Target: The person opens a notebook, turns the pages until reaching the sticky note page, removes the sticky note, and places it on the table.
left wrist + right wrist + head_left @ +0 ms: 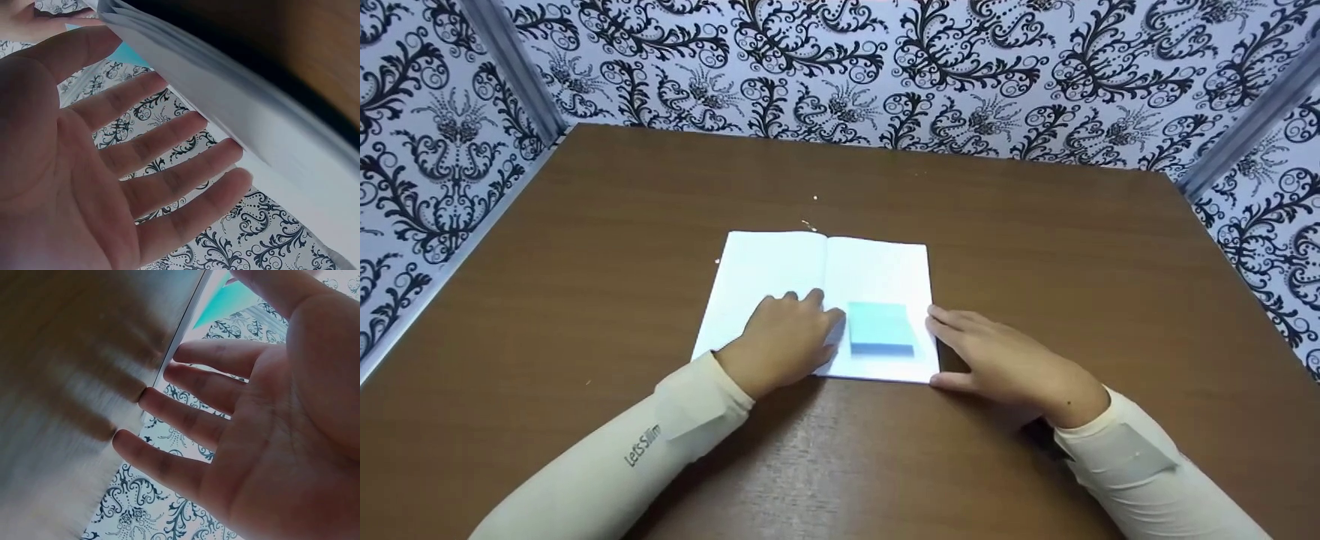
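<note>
An open notebook (877, 270) with blank white pages lies on the brown table. On its right page sits a light-blue pad of sticky notes (879, 324). My left hand (784, 337) rests its fingertips on the left page near the spine, beside the pad. In the left wrist view its fingers (174, 180) are spread and nearly straight against the paper, holding nothing. My right hand (1009, 356) touches the notebook's right edge, thumb by the lower corner. The right wrist view shows its fingers (180, 416) extended, tips at that edge and on the tabletop.
The wooden table (660, 195) stretches out around the notebook. A few small white crumbs (810, 225) lie beyond the notebook's top edge. Walls with black-and-white scroll-patterned paper (840, 67) stand behind the table and at both sides.
</note>
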Demonstrator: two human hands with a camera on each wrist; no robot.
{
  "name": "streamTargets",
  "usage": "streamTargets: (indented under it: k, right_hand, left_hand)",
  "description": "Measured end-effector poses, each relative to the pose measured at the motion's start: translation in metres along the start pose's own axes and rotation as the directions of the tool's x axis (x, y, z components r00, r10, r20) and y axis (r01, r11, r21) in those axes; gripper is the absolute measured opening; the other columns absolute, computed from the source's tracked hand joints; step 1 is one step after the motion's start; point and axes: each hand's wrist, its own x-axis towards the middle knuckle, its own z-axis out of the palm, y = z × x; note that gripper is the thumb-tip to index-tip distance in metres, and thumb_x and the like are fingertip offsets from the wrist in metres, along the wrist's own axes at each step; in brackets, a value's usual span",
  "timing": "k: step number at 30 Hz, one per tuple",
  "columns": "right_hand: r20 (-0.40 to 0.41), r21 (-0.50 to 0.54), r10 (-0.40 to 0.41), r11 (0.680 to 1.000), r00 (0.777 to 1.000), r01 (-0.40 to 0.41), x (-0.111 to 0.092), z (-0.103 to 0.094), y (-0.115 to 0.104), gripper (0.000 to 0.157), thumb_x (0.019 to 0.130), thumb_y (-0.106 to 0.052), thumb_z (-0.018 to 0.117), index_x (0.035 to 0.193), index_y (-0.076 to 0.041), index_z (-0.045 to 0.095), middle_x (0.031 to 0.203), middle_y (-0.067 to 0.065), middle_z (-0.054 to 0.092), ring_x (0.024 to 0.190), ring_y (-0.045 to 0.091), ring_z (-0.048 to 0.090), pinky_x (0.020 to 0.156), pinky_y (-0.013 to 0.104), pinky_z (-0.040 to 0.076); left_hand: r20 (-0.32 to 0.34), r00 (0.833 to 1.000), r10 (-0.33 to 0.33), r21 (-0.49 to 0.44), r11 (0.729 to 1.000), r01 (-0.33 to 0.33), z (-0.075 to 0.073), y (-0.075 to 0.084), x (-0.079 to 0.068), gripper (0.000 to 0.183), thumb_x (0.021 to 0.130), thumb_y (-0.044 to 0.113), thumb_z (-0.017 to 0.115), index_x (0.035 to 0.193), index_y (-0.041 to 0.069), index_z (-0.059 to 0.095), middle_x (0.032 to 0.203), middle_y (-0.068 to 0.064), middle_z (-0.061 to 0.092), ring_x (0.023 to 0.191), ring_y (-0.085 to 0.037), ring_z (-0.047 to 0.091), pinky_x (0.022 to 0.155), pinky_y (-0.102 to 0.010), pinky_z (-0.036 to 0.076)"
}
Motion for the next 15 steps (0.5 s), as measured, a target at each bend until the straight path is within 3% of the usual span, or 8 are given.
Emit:
streamTargets:
  k: [4,8,15]
  right_hand:
    - [-0.033,-0.02,0.034,0.999,0.999,-0.035,-0.003,-0.007,-0.005,0.073,0.094,-0.043,0.066,0.147,0.002,0.045,0.157,0.018,0.041,0.142,0.039,0.043,0.113,0.054,0.037]
    - [-0.135,-0.053,0.029,0.998,0.99,-0.036,0.001,-0.016,-0.016,0.064,0.093,-0.041,0.068,0.142,-0.003,0.054,0.15,0.016,0.05,0.136,0.036,0.05,0.108,0.054,0.043]
    - [-0.334,-0.077,-0.086,0.995,0.939,0.063,0.023,-0.027,-0.037,0.037,0.092,-0.034,0.072,0.116,-0.006,0.072,0.117,0.01,0.071,0.112,0.028,0.065,0.094,0.046,0.053]
  left_hand:
    - [-0.005,1.0,0.031,0.004,1.0,-0.031,0.0,0.002,0.001,0.025,0.09,0.032,0.072,0.105,0.012,0.071,0.088,-0.013,0.068,0.062,-0.028,0.065,0.052,-0.042,0.055]
    - [0.006,0.999,0.035,0.0,0.999,-0.035,0.001,0.002,-0.001,0.022,0.091,0.029,0.07,0.105,0.012,0.07,0.087,-0.013,0.067,0.061,-0.029,0.064,0.052,-0.043,0.055]
    - [-0.008,0.999,0.043,0.015,0.999,-0.043,0.002,0.0,-0.002,0.021,0.091,0.028,0.07,0.106,0.013,0.072,0.085,-0.013,0.068,0.058,-0.027,0.063,0.051,-0.041,0.054]
